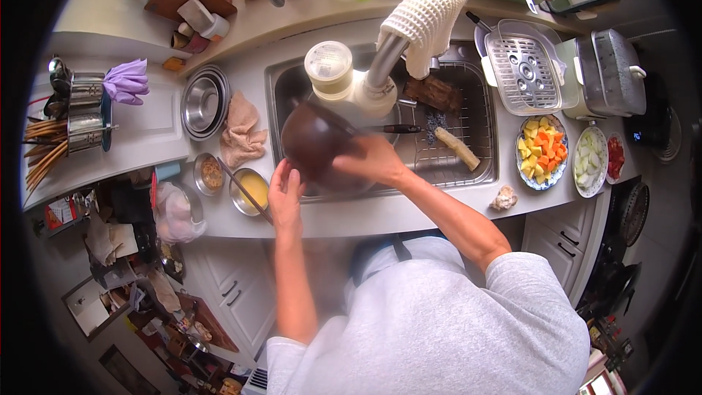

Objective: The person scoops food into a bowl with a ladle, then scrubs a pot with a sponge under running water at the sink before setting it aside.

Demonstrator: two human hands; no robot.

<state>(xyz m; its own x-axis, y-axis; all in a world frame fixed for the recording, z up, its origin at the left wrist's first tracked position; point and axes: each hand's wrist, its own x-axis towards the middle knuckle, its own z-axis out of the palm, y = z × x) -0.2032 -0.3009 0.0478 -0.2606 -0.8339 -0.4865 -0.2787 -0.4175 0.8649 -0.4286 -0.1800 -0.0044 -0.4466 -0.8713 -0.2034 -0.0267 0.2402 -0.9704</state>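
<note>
Over the left basin of the steel sink [491, 173], a dark brown, rounded pot or bowl [315, 137] is tilted and blurred by motion. My right hand [378, 162] grips its right side, a thumb or finger lying across the outside. Against its lower left side, my left hand [286, 192] supports it with raised fingers. A dark handle [403, 129] sticks out to the right behind it; what it belongs to is hidden. Above stands the faucet [385, 60], draped with a white waffle cloth [425, 16], beside a lidded white tub [329, 68].
Left of the sink are a bowl of yellow liquid [253, 189] with chopsticks [238, 184] across it, a pink cloth [241, 126] and nested steel bowls [202, 100]. A loofah piece [458, 148] lies on the right basin's rack. Plates of diced vegetables [542, 153] stand farther right.
</note>
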